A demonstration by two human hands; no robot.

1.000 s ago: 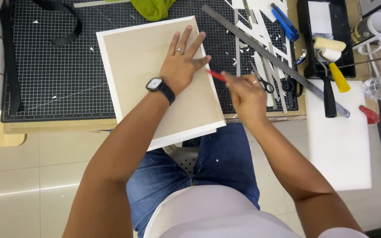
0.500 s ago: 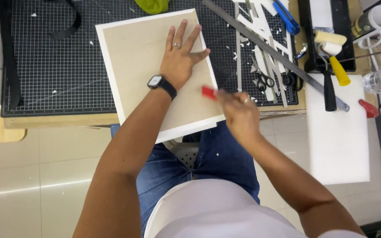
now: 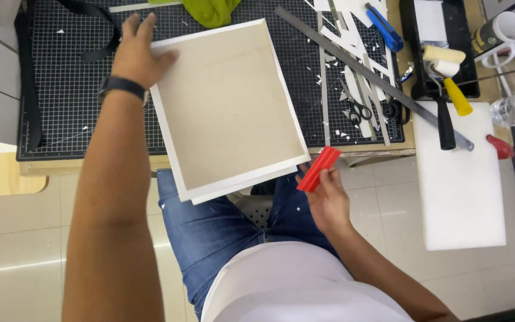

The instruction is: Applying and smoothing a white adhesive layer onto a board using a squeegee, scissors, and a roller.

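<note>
— Left hand (image 3: 141, 56)?
— Flat, fingers spread, on the board (image 3: 227, 107)'s far-left corner; board overhangs the cutting mat (image 3: 61, 89)'s near edge.
— Right hand (image 3: 328, 200)?
— Grasping a red scraper (image 3: 318, 169), off the mat.

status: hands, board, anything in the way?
Left hand flat on the board's top-left corner. Right hand grips red scraper, off the board's lower-right corner. Board overhangs the mat. Nothing on it.

One board (image 3: 227, 107), one red scraper (image 3: 318, 169), one scissors (image 3: 360, 111), one mug (image 3: 499, 33)
</note>
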